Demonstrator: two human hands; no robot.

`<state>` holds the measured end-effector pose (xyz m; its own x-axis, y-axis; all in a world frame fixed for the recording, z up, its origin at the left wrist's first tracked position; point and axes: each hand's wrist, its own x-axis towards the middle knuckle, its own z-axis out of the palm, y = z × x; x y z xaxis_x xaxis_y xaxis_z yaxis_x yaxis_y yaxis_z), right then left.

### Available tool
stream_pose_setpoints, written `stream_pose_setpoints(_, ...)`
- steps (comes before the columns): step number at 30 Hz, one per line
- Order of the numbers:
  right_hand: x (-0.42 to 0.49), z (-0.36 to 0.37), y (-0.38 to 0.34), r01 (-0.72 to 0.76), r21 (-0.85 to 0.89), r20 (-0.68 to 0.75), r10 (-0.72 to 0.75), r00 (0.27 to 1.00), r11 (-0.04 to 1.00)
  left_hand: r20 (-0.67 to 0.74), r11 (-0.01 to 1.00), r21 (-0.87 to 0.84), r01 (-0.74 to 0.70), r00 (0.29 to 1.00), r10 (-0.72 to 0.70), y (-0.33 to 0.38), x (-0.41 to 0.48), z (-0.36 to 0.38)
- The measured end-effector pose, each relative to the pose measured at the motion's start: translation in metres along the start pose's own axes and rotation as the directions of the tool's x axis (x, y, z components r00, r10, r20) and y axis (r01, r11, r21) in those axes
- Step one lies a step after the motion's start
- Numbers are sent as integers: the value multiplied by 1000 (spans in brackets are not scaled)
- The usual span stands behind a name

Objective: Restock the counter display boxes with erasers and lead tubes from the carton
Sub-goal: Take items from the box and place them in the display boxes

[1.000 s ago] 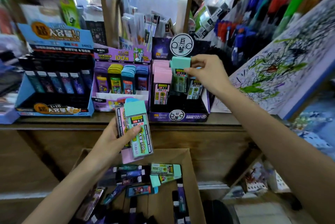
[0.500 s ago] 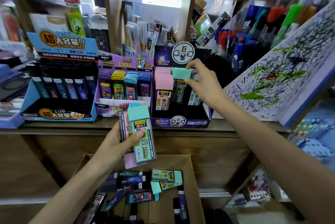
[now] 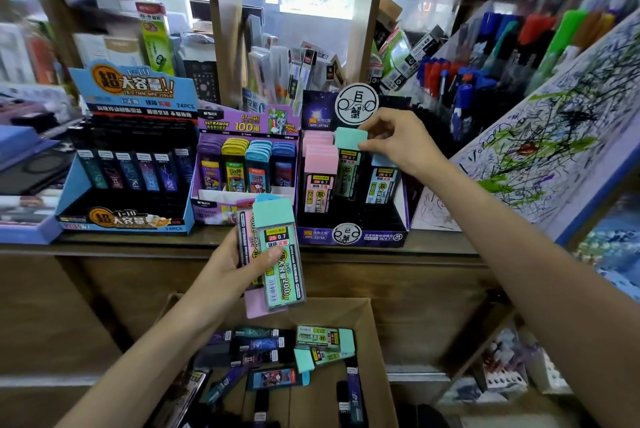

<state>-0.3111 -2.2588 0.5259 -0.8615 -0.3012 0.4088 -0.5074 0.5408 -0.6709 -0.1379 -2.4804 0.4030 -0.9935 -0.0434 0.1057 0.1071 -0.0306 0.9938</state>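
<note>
Two digits of the right hand [image 3: 401, 150], thumb and forefinger, pinch the mint cap of a 2B 0.7 lead case [image 3: 348, 164]; the other fingers curl loosely behind. That case stands upright in the middle row of the dark purple display box [image 3: 353, 235], between the pink-capped cases [image 3: 318, 178] and a pale blue-capped case [image 3: 382, 181]. The right forearm reaches in from the lower right.

The left hand [image 3: 232, 268] grips a small stack of lead cases, thumb laid across the label of the front mint case [image 3: 282, 275] and fingers wrapped behind. A pink case [image 3: 250, 306] shows behind it. The stack hangs upright in front of the counter edge [image 3: 443, 245], above the open carton [image 3: 381, 358].

Inside the carton lie more mint cases [image 3: 325, 341] and dark lead tubes [image 3: 256, 344], loose and crossed over one another. On the counter, left of the dark purple box, stand a lighter purple display box [image 3: 214, 209] with coloured cases and a blue display box [image 3: 128, 219] with dark tubes.
</note>
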Motion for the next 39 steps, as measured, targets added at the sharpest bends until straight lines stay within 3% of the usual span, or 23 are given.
stream_pose_setpoints(6, 3, -4, 3, -19, 101, 51, 14, 999, 995, 9, 1000, 2, 3, 1000, -3, 2, 2, 4)
stream_pose_setpoints(15, 8, -10, -1, 51, -78, 79, -45, 996, 996, -15, 999, 30, 11, 1000, -11, 7, 3, 4)
stream_pose_setpoints(22, 6, -8, 3, 14, 0, 55, -14, 998, 1000, -29, 999, 34, 11, 1000, -10, 7, 6, 2)
stream_pose_setpoints(27, 5, -7, 0, 30, -78, 33, -28, 999, 997, -24, 1000, 23, 15, 1000, -15, 5, 8, 6)
stream_pose_setpoints(31, 4, -15, -1, 27, -77, 77, -21, 997, 997, -14, 999, 33, 9, 1000, -9, 5, 7, 9)
stream_pose_setpoints(39, 2, -1, -3, 24, -43, 29, -23, 999, 999, -11, 1000, 17, 5, 1000, -4, 9, 7, 16)
